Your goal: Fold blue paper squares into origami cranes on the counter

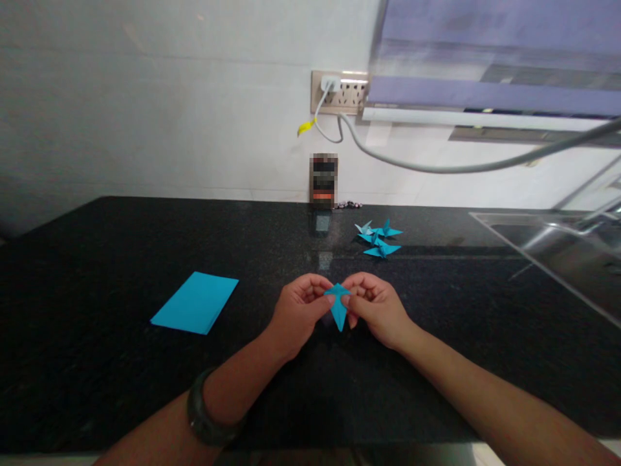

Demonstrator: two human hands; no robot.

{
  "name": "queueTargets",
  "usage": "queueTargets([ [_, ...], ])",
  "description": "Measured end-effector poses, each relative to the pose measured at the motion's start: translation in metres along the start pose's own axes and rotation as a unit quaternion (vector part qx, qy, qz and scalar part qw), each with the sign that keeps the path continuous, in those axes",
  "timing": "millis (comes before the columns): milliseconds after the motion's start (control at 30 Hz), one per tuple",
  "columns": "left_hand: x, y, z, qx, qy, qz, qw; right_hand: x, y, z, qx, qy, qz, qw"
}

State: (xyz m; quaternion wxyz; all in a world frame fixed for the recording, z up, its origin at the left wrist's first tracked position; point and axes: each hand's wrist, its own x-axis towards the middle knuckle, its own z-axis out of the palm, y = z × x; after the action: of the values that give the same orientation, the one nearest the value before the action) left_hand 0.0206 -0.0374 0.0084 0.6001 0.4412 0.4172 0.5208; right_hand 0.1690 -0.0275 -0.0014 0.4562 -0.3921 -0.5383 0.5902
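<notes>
A small blue folded paper [339, 313], kite-shaped with its long point toward me, is pinched between both hands above the dark counter. My left hand [303, 307] grips its left edge, thumb on top and fingers behind. On the opposite edge, my right hand [376, 303] holds it the same way, its fingers partly hidden. Several finished blue paper cranes [383, 250] lie in a cluster beyond my right hand. To the left of my hands rests a stack of blue square paper [196, 304].
The black stone counter [111, 375] meets a white wall. A phone-like object [323, 181], blurred out, leans there beside a beaded string [350, 204]. A sink [557, 243] lies to the right. A grey cable [427, 169] hangs from the wall socket [339, 92].
</notes>
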Motion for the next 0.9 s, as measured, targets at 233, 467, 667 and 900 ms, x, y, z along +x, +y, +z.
queueTargets([
  [233, -0.002, -0.001, 0.000, 0.021, 0.009, 0.012, 1.000, 0.001, 0.007, -0.001, 0.031, 0.007, -0.023, 0.999],
  [467, 0.000, -0.001, -0.004, -0.008, -0.070, -0.080, 0.994, -0.001, 0.000, -0.006, -0.038, -0.003, -0.086, 0.996],
  [667, 0.002, -0.001, -0.006, 0.108, -0.033, -0.028, 0.993, -0.001, -0.003, -0.007, -0.129, -0.032, -0.119, 0.984],
  [900, 0.003, -0.005, -0.010, 0.232, -0.002, 0.049, 0.972, 0.000, 0.003, -0.003, -0.099, -0.007, -0.023, 0.995],
])
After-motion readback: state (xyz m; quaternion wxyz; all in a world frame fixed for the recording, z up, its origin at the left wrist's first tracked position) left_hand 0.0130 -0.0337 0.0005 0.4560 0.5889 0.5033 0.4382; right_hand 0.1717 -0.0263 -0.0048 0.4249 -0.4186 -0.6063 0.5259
